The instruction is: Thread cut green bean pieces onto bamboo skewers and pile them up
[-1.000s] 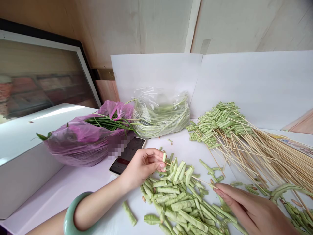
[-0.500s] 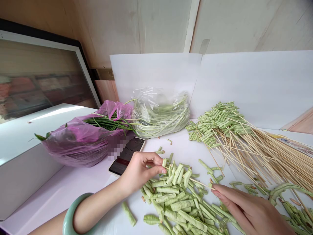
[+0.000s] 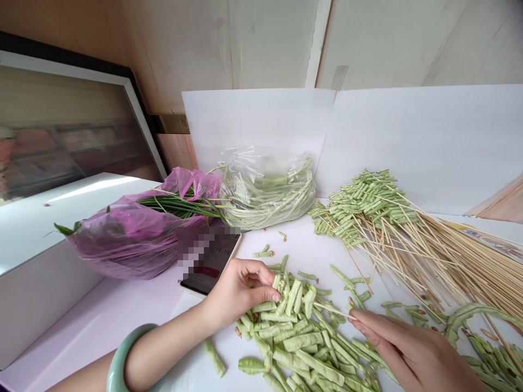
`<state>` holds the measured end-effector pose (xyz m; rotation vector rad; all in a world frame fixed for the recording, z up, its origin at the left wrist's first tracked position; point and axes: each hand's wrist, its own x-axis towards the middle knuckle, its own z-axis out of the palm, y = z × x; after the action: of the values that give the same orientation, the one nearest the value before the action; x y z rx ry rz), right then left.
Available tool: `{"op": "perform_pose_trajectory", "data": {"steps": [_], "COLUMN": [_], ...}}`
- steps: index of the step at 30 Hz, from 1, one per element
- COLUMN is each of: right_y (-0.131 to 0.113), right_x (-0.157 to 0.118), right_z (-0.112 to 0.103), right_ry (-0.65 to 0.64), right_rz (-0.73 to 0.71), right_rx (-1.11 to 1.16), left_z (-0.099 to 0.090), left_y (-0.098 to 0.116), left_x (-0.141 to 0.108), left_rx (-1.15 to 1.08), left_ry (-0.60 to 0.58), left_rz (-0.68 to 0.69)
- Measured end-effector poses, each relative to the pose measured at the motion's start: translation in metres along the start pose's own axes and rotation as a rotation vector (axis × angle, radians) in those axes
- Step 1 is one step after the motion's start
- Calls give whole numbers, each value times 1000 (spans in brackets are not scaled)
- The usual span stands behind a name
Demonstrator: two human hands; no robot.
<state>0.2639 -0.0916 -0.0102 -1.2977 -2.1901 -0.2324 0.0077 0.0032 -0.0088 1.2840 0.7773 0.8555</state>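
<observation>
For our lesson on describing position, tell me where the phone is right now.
In the head view, the phone lies left of centre on the table, beside the purple bag and just beyond the left hand.

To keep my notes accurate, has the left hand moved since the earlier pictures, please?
Yes, the left hand has shifted slightly nearer the wearer and rightward, judged against the smartphone.

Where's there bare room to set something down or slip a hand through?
Widest: tabletop between white box, purple bag and left forearm. Smaller: between clear bag and loose bean pieces, a few scraps there. Box top is mostly bare. Crowded: around left hand and right hand; right side, full of skewers.
</observation>
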Motion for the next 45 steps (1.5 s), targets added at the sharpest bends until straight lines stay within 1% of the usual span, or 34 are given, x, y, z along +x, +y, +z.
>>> {"op": "perform_pose_trajectory", "data": {"steps": [2, 5, 9, 14, 17, 24, 26, 28, 30, 33, 36, 38, 40, 42, 45], "right_y": [1, 1, -3, -8, -9, -10, -4, 7, 21, 35, 39, 40, 43, 50, 67], "right_x": [-1, -3, -2, 0, -1, -4, -6, -7, -7, -2, 6, 8, 6, 1, -7], "right_z": [0, 0, 0, 1, 1, 1, 3, 2, -2, -15, -27, -32, -35, -36, -39], "right_ry": [-12, -30, -55, -55, -60, -104, -135, -184, -209, -209, -219, -163, -55, 83, 263], "right_rz": [27, 80, 137, 163, 168, 215, 260, 317, 354, 352, 336, 326, 343, 406, 560], "right_rx": [23, 75, 137, 157, 167, 202, 225, 232, 228, 231, 234, 219, 176, 108, -21], "left_z": [0, -1, 1, 5, 6, 8, 7, 6, 4, 2, 2, 2, 2, 3, 3], "left_y": [0, 3, 6, 4, 5, 5, 7, 8, 10, 12, 13, 12, 11, 11, 12], "left_x": [1, 0, -2, -4, -6, -7, -7, -6, -4, -1, 0, 0, -1, -2, -2], "left_rx": [-65, -145, -168, -174, -155, -199, -193, -178, -181, -206, -216, -237, -283, -324, -324], "left_ry": [-26, -46, -59, -194, -215, -180, -160, -112, -34, 73, 95, 102, 133, 166, 175], "left_rz": [-12, 8, 16, -105, -133, -166, -150, -114, -77, -42, -45, -50, -39, -30, -35]}}
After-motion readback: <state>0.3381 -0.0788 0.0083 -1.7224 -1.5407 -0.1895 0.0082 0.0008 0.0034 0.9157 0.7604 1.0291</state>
